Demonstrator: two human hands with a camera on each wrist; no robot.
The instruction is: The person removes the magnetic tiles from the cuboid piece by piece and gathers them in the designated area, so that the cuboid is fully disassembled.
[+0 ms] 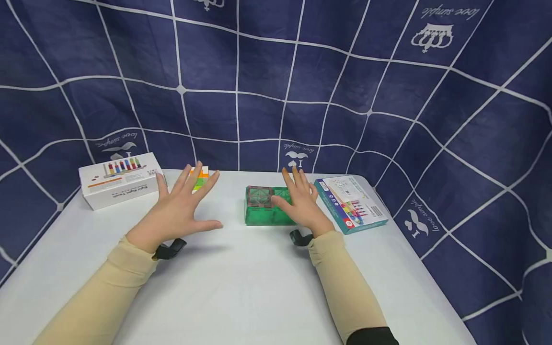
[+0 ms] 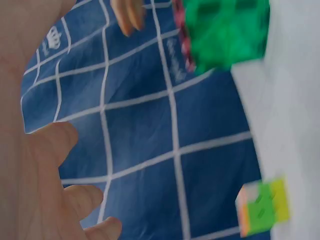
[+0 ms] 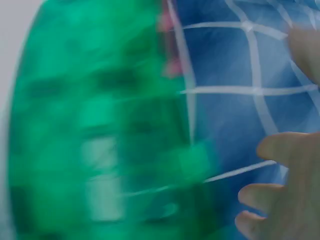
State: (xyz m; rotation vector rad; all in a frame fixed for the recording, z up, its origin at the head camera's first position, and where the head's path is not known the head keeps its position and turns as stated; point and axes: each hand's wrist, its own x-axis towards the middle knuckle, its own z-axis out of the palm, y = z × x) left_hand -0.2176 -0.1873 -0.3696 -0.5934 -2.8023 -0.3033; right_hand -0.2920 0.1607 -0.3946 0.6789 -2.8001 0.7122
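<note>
My left hand (image 1: 178, 213) hovers above the left part of the table, its fingers spread and holding nothing. Behind its fingertips is a small cube puzzle (image 1: 201, 178) with white, orange and green on it, partly covered by the hand. My right hand (image 1: 302, 203) is held over the right part of a translucent green box (image 1: 265, 216), fingers extended and nothing in its grasp. A reddish square tile (image 1: 259, 196) lies on the left of the box's top. Blur in the right wrist view hides detail on the green box (image 3: 100, 120).
On the left stands a white box (image 1: 122, 182) printed with colored pegs. A flat teal-edged box (image 1: 351, 203) lies on the right. The white table (image 1: 241, 287) meets a dark blue checked cloth (image 1: 258, 115) at the back and sides.
</note>
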